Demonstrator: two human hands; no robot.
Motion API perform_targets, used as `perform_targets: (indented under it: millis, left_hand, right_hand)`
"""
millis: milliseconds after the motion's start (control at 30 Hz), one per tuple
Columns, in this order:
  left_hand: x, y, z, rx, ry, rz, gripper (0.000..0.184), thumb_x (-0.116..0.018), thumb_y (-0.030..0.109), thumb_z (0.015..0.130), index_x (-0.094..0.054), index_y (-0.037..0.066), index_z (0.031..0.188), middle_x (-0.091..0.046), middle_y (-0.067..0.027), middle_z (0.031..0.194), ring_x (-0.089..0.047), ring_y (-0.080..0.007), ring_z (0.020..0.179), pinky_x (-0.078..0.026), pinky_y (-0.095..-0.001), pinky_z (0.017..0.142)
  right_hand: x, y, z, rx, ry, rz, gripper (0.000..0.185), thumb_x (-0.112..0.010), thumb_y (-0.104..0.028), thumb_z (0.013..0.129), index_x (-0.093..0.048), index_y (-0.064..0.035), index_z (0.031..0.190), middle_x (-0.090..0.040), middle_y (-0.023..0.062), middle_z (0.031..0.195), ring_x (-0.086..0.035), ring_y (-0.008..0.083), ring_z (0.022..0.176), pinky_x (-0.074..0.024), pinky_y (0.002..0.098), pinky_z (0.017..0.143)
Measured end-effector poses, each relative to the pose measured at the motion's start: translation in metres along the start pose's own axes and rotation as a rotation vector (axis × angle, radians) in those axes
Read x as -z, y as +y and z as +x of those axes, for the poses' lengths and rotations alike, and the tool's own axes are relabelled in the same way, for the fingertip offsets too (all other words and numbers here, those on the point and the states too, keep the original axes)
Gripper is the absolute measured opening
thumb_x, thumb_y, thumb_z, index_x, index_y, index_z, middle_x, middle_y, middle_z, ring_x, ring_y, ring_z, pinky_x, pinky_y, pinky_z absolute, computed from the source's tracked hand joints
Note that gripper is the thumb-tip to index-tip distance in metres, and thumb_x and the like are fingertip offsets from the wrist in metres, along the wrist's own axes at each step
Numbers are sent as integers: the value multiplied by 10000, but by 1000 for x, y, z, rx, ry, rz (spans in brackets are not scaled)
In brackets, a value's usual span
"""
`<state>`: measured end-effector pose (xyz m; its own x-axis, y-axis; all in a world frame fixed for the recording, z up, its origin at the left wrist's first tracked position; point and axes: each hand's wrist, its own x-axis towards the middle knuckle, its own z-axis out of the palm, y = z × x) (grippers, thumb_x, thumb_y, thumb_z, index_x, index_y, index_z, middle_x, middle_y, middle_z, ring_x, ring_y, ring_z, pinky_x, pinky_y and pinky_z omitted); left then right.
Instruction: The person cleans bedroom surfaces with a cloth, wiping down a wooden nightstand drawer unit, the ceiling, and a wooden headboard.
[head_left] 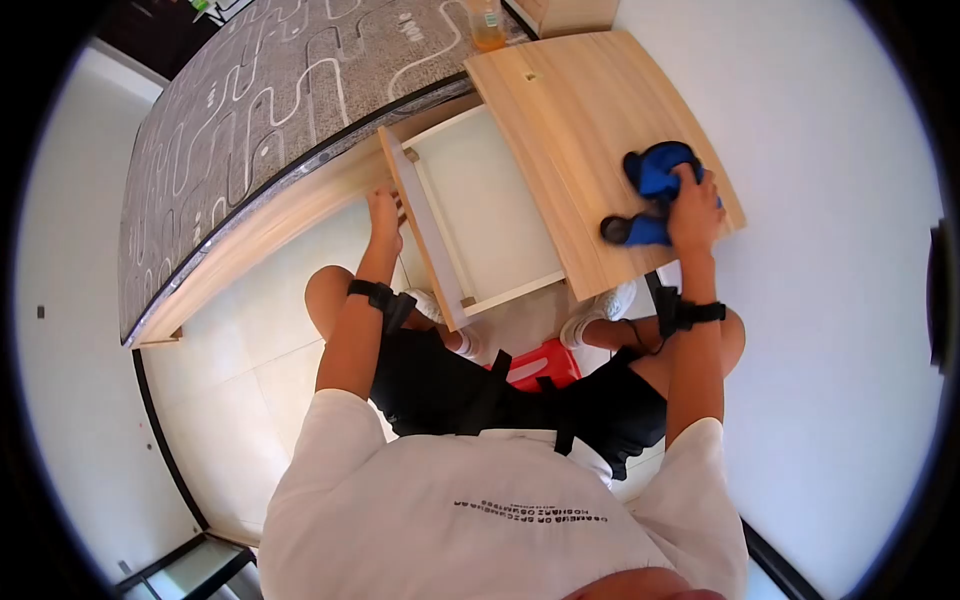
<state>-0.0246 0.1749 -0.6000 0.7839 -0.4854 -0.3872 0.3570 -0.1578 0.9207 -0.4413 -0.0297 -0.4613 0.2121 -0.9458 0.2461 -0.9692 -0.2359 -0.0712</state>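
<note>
My right hand (693,212) is closed on a blue and black cloth (660,172), which lies bunched on the wooden nightstand top (575,130). Its folds hide some of the fingers. Beneath that top, a drawer (485,205) is pulled out, and its pale inside holds nothing that I can see. My left hand (385,215) is at the outer face of the drawer front (425,235), fingers curled against it. Whether a handle is under those fingers is hidden.
A bed with a grey patterned mattress (290,90) stands along the left. A bottle with orange liquid (487,30) is at the nightstand's far edge. Something red (545,368) sits on the floor between my feet. A white wall (830,300) rises at the right.
</note>
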Motion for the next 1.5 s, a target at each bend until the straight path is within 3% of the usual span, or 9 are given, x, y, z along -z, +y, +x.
perform_targets:
  millis: [200,300,367,600,767,900,1167,1333,1500]
  left_hand:
    - [2,-8,-24,204,-256,409,617,-344,557,946,-488,88,1320,-537,-165,1310,-539,-266,1153,-430,-415,950]
    - [11,-5,-28,355,-467,624,707,-265,675,926,-569,95,1192,-628,-120,1111,-617,-220,896,-492,-361,768]
    - [13,-20,-16,314,-493,541,710,-237,724,913,-599,114,932,-595,-36,768,-500,-144,586,-402,-288,534]
    - [-5,-20,-9,147,-542,487,644,-221,701,933,-424,151,668,-353,38,570,-289,-101,503,-215,-278,474]
    - [-16,-14,-16,207,-602,510,464,-283,488,986,-391,140,698,-342,30,606,-294,-118,526,-257,-284,516]
    - [-31,0,-33,252,-637,519,366,-310,383,982,-397,111,753,-357,14,630,-332,-132,551,-300,-297,543]
    - [-44,4,-34,277,-697,592,388,-226,409,993,-414,117,820,-430,-27,769,-383,-158,663,-368,-320,652]
    - [-52,-1,-35,228,-673,529,579,-298,483,993,-509,21,1273,-595,-168,1202,-594,-274,1066,-451,-415,939]
    - [-40,-5,-29,246,-814,418,669,-433,540,958,-393,84,1445,-504,-153,1389,-519,-292,1237,-402,-452,1031]
  right_hand:
    - [-1,-50,-19,147,-62,83,440,-574,-47,817,-500,-180,1230,-461,166,1276,-456,376,1226,-392,659,908]
    - [13,-80,-70,403,-53,285,459,-580,-57,798,-514,-174,1237,-454,201,1270,-410,395,1263,-368,657,934]
    - [14,-80,-85,442,-64,318,477,-586,-85,804,-514,-181,1265,-453,205,1268,-409,397,1258,-367,636,946]
    - [18,-14,-65,58,-122,80,534,-540,-287,878,-438,-214,1396,-452,207,1294,-413,409,1237,-353,612,965]
    - [26,-4,-66,-143,-166,-48,531,-523,-334,887,-441,-154,1380,-466,227,1277,-447,423,1201,-397,610,921]
    - [32,-68,-98,185,-93,6,472,-612,-324,835,-559,-75,1232,-563,232,1094,-579,401,998,-506,510,785]
    - [52,-165,-169,590,-461,193,530,-695,-354,795,-562,-112,1247,-599,167,1045,-649,341,890,-542,459,655]
    - [17,-196,-153,544,-301,250,539,-659,-330,832,-516,-135,1313,-579,216,1107,-645,398,870,-544,478,720]
    - [0,-234,-114,571,-213,299,562,-646,-323,842,-475,-170,1355,-546,223,1172,-639,421,876,-540,484,741]
